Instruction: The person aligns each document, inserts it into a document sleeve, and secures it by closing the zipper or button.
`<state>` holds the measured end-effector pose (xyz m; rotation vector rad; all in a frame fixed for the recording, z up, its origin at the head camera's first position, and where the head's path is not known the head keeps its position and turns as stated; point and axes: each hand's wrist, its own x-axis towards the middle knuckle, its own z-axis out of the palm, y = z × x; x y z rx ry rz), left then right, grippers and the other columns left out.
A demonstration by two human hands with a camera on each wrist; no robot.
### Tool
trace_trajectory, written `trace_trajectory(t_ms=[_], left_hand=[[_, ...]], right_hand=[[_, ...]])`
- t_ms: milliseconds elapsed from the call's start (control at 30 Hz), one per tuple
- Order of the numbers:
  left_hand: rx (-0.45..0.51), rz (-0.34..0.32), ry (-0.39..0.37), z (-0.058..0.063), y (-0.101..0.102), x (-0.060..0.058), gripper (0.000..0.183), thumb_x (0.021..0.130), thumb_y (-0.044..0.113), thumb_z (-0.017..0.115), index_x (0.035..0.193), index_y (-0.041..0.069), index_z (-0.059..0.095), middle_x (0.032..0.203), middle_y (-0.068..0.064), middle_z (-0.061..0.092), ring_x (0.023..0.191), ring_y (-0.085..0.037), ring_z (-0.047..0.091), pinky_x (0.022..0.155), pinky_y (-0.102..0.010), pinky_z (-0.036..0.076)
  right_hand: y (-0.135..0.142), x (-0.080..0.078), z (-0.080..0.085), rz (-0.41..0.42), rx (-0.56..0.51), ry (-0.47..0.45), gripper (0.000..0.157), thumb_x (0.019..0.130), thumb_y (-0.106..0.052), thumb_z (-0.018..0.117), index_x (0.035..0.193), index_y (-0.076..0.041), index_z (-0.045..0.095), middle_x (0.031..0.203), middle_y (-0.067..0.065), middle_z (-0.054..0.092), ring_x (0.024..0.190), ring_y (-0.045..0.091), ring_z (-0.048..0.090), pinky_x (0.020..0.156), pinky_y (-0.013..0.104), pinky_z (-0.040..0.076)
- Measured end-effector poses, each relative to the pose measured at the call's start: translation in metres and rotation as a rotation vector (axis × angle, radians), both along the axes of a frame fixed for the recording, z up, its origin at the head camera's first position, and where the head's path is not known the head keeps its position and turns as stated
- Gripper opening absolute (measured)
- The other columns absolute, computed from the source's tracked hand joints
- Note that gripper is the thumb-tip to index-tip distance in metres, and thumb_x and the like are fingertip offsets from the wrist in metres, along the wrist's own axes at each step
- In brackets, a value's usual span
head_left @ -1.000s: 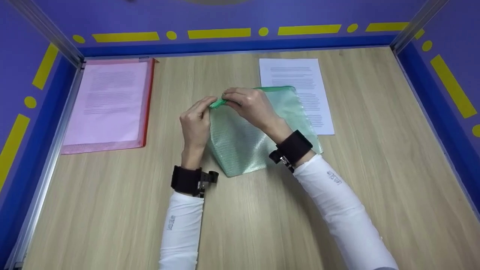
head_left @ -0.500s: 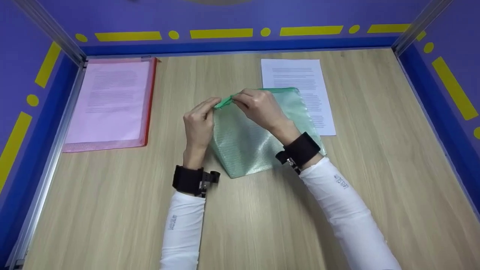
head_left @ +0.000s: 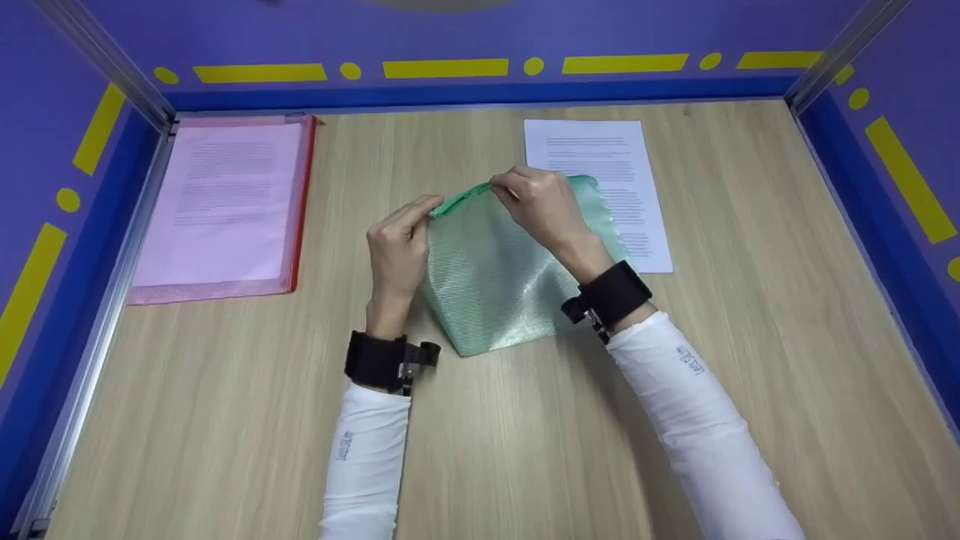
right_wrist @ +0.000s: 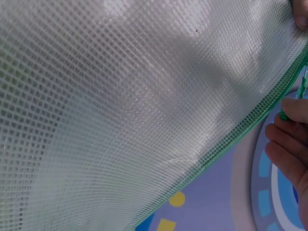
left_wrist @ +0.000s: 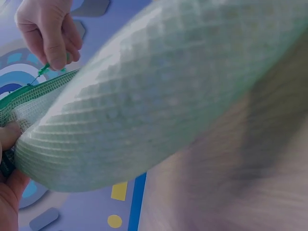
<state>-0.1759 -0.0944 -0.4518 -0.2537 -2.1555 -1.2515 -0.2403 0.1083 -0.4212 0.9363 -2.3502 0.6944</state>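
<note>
- Pouch of green see-through net was over the middle of the desk. Its far edge was held up, and the rest sloped down to the near side. I could not tell how much of it touched the desk.
- The green zip edge was the far side of the pouch, and it ran long from left to right.
- The right hand was the one nearer to the little green pull. Its thumb and fingers pinched the pull tight. From there, the held-up bit of the zip edge went off to the left.
- The left hand pinched the left end of the zip edge, with no gap that I could see. From that hand, the pouch lay to the right and down to the near side.
- The printed sheet lay flat on the desk, far and to the right, partly hidden by the pouch.
- The pink folder, with paper inside, lay at the far left, well apart from both hands.
- Purple walls with yellow marks stood around the desk.
</note>
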Motion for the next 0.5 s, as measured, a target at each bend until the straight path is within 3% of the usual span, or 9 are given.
trace_trajectory(t_ms=[500], left_hand=[[0.038,-0.011,-0.014,0.001,-0.005,0.001,0.025,0.095,-0.006,0.056,0.107,0.002,0.076,0.109,-0.011,0.076,0.107,-0.019,0.072,0.094,-0.026,0.056]], right_hand=[[0.028,-0.01,-0.017,-0.135,0.02,-0.101,0.013,0.093,-0.012,0.068,0.093,-0.003,0.078,0.083,0.013,0.075,0.069,0.027,0.071,0.065,0.038,0.059]])
